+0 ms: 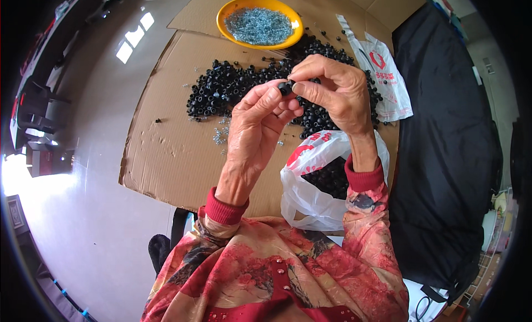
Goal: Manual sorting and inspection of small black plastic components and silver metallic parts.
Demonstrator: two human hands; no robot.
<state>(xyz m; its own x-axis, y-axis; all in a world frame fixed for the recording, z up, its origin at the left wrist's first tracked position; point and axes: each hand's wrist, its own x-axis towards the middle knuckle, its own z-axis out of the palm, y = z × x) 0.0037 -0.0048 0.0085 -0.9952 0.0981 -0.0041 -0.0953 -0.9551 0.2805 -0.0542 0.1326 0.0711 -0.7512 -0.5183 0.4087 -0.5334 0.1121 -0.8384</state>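
Observation:
My left hand [256, 114] pinches a small round black plastic part [285, 89] between thumb and forefinger. From the other side, the thumb and forefinger of my right hand [337, 92] close on the same spot. Whether the fingers hold one black piece or two pressed together, I cannot tell. Just beyond and beneath the hands spreads a heap of similar black plastic parts [221, 89], several of them hollow. A few small shiny metal pieces [220, 135], possibly springs, lie scattered beside the heap.
An orange bowl [221, 31] full of small silvery pieces stands at the far side of the cardboard [160, 161]. By my right forearm sits a white plastic bag [299, 203] holding black parts. Another white bag [396, 95] lies flat at right, next to black fabric [443, 139].

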